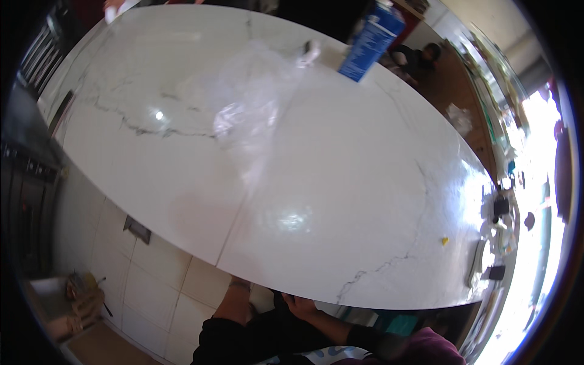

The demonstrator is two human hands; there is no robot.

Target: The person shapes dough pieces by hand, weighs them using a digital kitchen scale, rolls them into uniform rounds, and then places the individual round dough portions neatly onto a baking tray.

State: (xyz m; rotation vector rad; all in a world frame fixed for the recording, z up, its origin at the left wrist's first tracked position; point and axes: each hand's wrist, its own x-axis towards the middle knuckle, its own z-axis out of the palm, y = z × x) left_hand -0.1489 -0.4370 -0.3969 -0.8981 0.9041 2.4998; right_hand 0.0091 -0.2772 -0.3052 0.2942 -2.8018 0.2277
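My right hand (pixel 299 306) lies low in the view, just under the near edge of the white marble-patterned table (pixel 340 182). Its visible fingers rest loosely on black cloth over my lap, with nothing seen in them. To its left, a bare limb with a thin band, apparently my left forearm, goes beneath the table edge; whatever is at its end is hidden. Across the middle of the tabletop lies a crumpled, see-through plastic sheet or bag (pixel 246 118), well away from my hands. Its outline is faint.
A blue carton (pixel 372 45) stands at the far edge, beside a small white-and-black object (pixel 310 53). One tiny yellow bit (pixel 444 241) lies at right. Another person (pixel 420 59) is beyond the carton; someone's hand shows far left. A cardboard box (pixel 109 347) sits on the floor.
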